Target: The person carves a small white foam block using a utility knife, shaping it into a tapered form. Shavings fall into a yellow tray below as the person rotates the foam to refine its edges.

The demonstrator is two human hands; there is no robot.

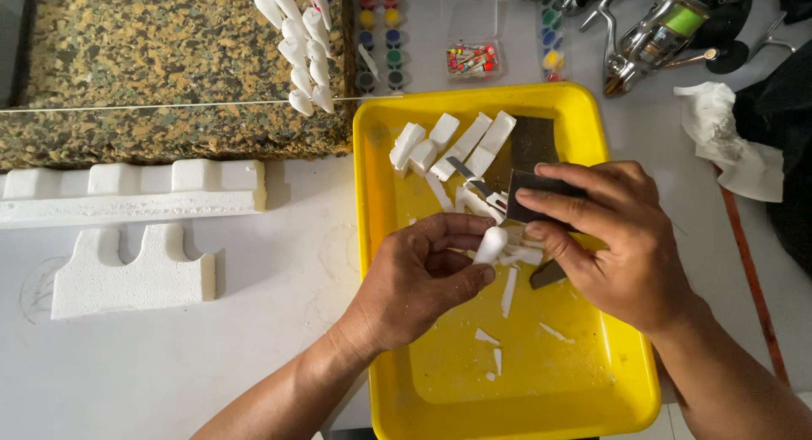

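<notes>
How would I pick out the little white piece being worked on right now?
Find the yellow tray on the white table. Above its middle, the left hand pinches a small white foam piece, beside the right hand with its dark sanding sheet. Unlike the square-cut blocks behind it, its tip is rounded.

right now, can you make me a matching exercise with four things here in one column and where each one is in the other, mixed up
Things:
1. rounded white foam piece
2. dark sanding sheet
3. cut white foam blocks
4. fishing reel

Places:
A. on the table beyond the yellow tray, top right
B. lying at the far end of the tray
C. pinched in the left hand
D. held in the right hand

Pairs: 1-C, 2-D, 3-B, 4-A
</notes>
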